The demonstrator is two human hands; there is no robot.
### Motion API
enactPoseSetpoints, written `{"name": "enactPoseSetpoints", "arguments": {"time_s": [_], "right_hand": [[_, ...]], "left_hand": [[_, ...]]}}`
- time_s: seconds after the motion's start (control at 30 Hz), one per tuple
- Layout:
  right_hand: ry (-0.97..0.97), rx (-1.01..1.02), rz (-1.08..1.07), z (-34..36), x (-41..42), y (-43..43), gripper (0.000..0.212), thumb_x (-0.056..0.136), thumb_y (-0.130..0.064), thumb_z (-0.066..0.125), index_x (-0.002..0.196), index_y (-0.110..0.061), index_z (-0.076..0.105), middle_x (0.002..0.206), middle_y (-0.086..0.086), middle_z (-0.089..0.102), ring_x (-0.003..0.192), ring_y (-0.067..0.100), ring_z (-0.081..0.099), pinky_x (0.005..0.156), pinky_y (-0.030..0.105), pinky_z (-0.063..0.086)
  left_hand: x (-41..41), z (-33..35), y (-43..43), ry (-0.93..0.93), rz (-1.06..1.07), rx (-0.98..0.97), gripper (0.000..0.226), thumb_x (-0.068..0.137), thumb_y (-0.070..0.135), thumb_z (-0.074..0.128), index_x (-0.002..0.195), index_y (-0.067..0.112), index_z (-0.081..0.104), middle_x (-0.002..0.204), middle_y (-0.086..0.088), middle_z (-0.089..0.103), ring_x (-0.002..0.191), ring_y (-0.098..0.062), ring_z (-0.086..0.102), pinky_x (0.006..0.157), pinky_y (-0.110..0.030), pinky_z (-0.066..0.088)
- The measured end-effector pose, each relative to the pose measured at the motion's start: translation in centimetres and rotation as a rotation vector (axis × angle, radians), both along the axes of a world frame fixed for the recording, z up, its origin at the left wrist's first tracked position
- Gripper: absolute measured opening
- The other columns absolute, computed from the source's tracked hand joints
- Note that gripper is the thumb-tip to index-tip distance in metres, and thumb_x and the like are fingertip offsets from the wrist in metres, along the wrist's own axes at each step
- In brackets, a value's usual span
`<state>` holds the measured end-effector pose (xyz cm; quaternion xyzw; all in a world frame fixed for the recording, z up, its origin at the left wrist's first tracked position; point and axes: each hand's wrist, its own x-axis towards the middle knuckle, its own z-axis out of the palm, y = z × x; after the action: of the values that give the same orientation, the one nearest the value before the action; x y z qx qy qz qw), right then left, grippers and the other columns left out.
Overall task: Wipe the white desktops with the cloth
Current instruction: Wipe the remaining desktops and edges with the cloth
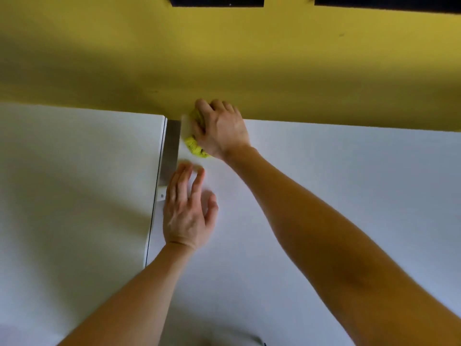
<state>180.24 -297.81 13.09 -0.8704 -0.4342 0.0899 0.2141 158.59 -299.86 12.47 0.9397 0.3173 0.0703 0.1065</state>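
Your right hand (220, 128) bunches yellow cloth (195, 146) in curled fingers, pressed on desk (324, 196) far corner, against yellow partition (224, 58). Your left hand (187, 208) flat, fingers spread, on same desk, at 6 o'clock from cloth. Metal strip (172, 148) at 9 o'clock of cloth.

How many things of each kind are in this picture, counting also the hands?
Desktops: 2 (left desktop, right desktop)
Hands: 2 (left hand, right hand)
Cloth: 1
Yellow panel: 1
Metal strip: 1
Total: 7
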Motion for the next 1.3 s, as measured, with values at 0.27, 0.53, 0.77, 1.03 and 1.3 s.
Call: {"name": "enactPoseSetpoints", "arguments": {"time_s": [0.27, 0.53, 0.77, 1.03, 1.3], "right_hand": [[-0.051, -0.112, -0.37, -0.3, 14.4, -25.2, 0.045, 0.098, -0.047, 0.052, 0.13, -0.017, 0.065, 0.116, 0.016, 0.07, 0.109, 0.043, 0.06, 0.097, 0.049, 0.047], [-0.039, -0.203, -0.144, 1.1, 3.0, -7.4, 0.057, 0.091, -0.063, 0.045, 0.124, -0.02, 0.063, 0.113, 0.013, 0.066, 0.106, 0.037, 0.06, 0.089, 0.048, 0.04], [0.031, -0.067, -0.072, 0.4, 10.1, -17.3, 0.051, 0.093, -0.051, 0.054, 0.135, -0.023, 0.062, 0.116, 0.01, 0.069, 0.108, 0.039, 0.062, 0.096, 0.046, 0.049], [-0.036, -0.245, -0.422, 0.6, 21.2, -36.3, 0.056, 0.091, -0.054, 0.048, 0.131, -0.017, 0.061, 0.122, 0.017, 0.067, 0.115, 0.043, 0.059, 0.103, 0.05, 0.045], [-0.01, -0.18, -0.118, 0.9, 12.2, -18.4, 0.044, 0.101, -0.054, 0.041, 0.119, -0.021, 0.063, 0.109, 0.011, 0.068, 0.104, 0.038, 0.063, 0.091, 0.047, 0.046]], "left_hand": [[0.3, 0.3, -0.2, -0.058, -0.148, 0.066, 0.054, 0.109, 0.027, 0.052, 0.163, 0.023, 0.049, 0.172, -0.017, 0.037, 0.162, -0.038, 0.032, 0.128, -0.063, 0.03], [0.5, 0.6, -0.7, 0.015, -0.159, 0.096, 0.05, 0.112, 0.019, 0.05, 0.162, 0.014, 0.051, 0.171, -0.019, 0.038, 0.161, -0.04, 0.034, 0.126, -0.061, 0.034], [7.2, 1.4, -8.5, 0.004, -0.174, 0.077, 0.049, 0.113, 0.031, 0.048, 0.158, 0.011, 0.054, 0.17, -0.017, 0.042, 0.162, -0.037, 0.034, 0.129, -0.063, 0.028], [13.7, -0.5, -16.5, -0.06, -0.135, -0.018, 0.061, 0.107, 0.041, 0.055, 0.161, 0.014, 0.051, 0.176, -0.017, 0.032, 0.164, -0.037, 0.029, 0.13, -0.064, 0.025], [13.9, -0.7, -16.4, -0.051, -0.115, 0.036, 0.059, 0.103, 0.034, 0.055, 0.157, 0.011, 0.055, 0.171, -0.018, 0.04, 0.16, -0.04, 0.035, 0.129, -0.064, 0.026]]}}
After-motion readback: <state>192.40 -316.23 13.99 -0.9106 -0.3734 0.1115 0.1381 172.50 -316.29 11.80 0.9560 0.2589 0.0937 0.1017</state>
